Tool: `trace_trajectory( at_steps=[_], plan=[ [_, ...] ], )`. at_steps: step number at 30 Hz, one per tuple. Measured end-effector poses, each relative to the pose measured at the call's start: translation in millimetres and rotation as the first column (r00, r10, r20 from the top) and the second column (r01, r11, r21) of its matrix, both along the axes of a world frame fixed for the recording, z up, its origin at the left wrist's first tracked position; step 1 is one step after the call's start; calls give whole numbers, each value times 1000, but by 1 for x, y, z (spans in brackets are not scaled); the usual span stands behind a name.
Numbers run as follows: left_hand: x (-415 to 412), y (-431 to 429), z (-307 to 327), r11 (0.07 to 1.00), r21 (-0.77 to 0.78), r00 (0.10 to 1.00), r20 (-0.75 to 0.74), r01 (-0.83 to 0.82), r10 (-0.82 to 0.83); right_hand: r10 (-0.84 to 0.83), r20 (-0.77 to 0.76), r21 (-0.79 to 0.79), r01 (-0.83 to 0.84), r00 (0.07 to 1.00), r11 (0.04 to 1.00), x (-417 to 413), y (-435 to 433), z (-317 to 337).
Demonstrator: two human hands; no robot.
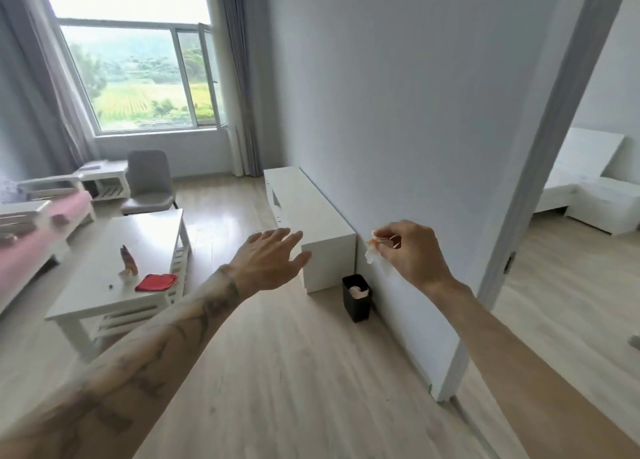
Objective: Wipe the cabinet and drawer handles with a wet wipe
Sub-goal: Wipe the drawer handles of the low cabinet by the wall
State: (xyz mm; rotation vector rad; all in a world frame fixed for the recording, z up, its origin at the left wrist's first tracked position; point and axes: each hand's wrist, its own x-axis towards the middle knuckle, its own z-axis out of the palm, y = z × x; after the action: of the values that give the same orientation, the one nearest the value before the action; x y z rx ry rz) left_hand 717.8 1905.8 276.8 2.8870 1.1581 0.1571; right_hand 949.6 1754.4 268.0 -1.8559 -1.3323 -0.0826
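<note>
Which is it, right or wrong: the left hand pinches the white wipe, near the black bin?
Wrong on the hand. In the head view the right hand pinches the white wipe, near the black bin; the left hand is open and holds nothing.

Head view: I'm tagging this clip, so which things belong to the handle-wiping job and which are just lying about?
Job: wet wipe pinched in right hand; left hand, open; low white cabinet.
Lying about: black bin, coffee table, red cloth, grey chair.
</note>
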Motion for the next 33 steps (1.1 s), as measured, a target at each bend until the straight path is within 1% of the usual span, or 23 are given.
trace_trajectory(
  at_steps=[4, 11, 16, 22, 26, 33],
  plan=[
    [-2, 98, 5, 995, -24, 994, 44, -95, 96, 86, 1, -33, -86, 996, 996, 9, 118, 5],
    [-4, 272, -6, 988, -35, 988, 38, -148, 150, 181, 5, -66, -180, 984, 981, 14, 315, 2],
    [-2, 418, -26, 990, -43, 990, 44, -132, 134, 158, 8, -84, -156, 987, 984, 18, 459, -10],
    [2, 586, -31, 991, -73, 994, 16, -108, 110, 135, 11, -133, -133, 991, 982, 21, 613, -10],
    [15, 683, -34, 993, -77, 996, 10, -93, 94, 105, -32, -155, -109, 994, 982, 33, 705, -14],
    [55, 877, -63, 992, -87, 996, 2, -91, 91, 115, -65, -143, -124, 991, 982, 72, 905, -52]
  ],
)
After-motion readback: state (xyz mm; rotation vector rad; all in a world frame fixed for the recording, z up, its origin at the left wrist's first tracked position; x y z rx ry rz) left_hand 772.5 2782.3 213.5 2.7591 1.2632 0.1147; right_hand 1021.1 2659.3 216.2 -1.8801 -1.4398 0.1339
